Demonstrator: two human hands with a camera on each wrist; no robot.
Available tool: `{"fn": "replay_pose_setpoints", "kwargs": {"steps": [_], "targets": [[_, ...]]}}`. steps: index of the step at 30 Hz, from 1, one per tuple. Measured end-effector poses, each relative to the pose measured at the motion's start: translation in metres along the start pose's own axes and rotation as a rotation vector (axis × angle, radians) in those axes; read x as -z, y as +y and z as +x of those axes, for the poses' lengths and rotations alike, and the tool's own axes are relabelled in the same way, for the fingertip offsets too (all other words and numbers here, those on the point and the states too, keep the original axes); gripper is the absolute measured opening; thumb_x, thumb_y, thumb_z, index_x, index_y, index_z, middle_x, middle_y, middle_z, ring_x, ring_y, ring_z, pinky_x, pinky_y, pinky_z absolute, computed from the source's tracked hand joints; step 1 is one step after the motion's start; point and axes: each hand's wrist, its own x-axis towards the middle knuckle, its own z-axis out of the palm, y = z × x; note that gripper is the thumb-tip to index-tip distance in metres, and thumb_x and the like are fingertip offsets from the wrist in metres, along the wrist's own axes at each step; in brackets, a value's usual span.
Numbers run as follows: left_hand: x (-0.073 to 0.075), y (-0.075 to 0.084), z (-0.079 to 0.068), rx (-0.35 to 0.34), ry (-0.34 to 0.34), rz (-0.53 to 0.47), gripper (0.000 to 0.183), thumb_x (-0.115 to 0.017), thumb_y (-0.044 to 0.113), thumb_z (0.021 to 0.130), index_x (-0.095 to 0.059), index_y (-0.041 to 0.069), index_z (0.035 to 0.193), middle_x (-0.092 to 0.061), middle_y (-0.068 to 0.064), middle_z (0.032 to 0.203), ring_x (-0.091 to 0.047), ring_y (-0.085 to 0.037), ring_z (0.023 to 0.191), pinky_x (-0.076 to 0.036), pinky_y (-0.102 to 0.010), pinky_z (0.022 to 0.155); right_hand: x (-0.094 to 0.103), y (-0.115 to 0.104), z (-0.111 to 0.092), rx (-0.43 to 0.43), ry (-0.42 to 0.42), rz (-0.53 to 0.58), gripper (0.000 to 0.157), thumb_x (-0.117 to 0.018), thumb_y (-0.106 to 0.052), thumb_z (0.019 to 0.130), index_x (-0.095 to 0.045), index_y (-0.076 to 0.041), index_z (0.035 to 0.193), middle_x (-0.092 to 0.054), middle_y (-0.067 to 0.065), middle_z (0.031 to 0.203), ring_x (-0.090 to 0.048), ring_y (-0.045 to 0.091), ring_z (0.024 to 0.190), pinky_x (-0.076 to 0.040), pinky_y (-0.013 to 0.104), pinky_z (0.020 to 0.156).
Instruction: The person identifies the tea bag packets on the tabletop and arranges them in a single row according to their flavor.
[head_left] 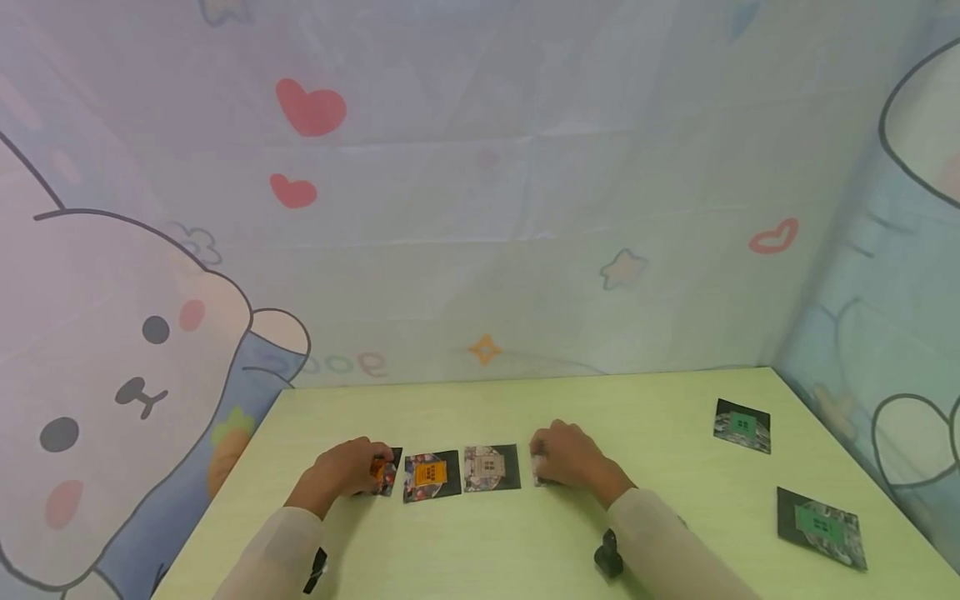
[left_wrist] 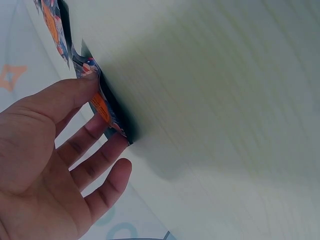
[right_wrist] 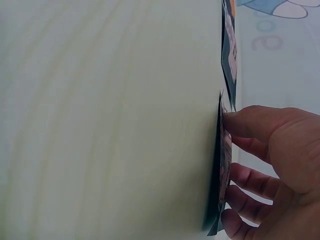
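Four-sided flat sachets with printed fronts lie in a row on the pale table. At the row's left end my left hand (head_left: 341,471) grips an orange-labelled sachet (left_wrist: 100,102), thumb on its printed face and fingers along it. Beside it lies another orange-labelled sachet (head_left: 431,476), then a beige-labelled sachet (head_left: 491,467); neither is touched. My right hand (head_left: 573,457) holds the sachet at the right end (right_wrist: 226,160) between thumb and fingers. That sachet is mostly covered by the hand in the head view.
Two green-labelled sachets lie apart on the right side of the table, one farther back (head_left: 742,425) and one nearer (head_left: 821,527). A printed cloth (head_left: 450,208) with hearts and cartoon figures stands behind and beside the table (head_left: 465,550).
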Motion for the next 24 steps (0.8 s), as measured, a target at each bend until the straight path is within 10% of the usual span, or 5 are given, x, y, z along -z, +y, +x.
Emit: {"fn": "replay_pose_setpoints", "kwargs": {"steps": [24], "targets": [[-0.004,-0.004,0.004,0.001,0.001,-0.012,0.043,-0.08,0.012,0.086,-0.068,0.019,0.126,-0.063,-0.01,0.114,-0.058,-0.023,0.092,-0.055,-0.05,0.091,-0.008,-0.005,0.006,0.039,-0.009,-0.03,0.02,-0.076,-0.02,0.085,-0.077,-0.016,0.105,-0.062,0.006,0.098,-0.05,0.021,0.084,-0.048,0.044,0.071]]}}
